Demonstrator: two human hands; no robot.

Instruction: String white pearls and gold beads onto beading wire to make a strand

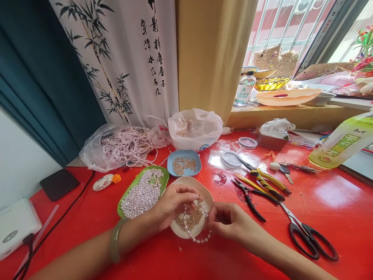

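A string of pearly white and gold beads (pixel 201 240) hangs in a loop between my hands, over the front of a cream dish (pixel 177 232). My left hand (pixel 175 204), a green bangle on its wrist, pinches the string above the dish with curled fingers. At the dish's right rim, my right hand (pixel 229 219) is closed, thumb against forefinger, at the string's other side; any thread in its fingertips is too fine to make out. Small gold beads (pixel 194 219) lie in the dish. Left of it, a green tray (pixel 121 206) holds loose pearl beads (pixel 141 196).
Behind stands a blue dish (pixel 190 179) with gold beads. Pliers (pixel 250 200), yellow-handled pliers (pixel 264 182) and scissors (pixel 300 225) lie at right, near a tilted bottle (pixel 338 144). Bagged bead strands (pixel 125 146) and a white plastic bag (pixel 195 128) are at the back.
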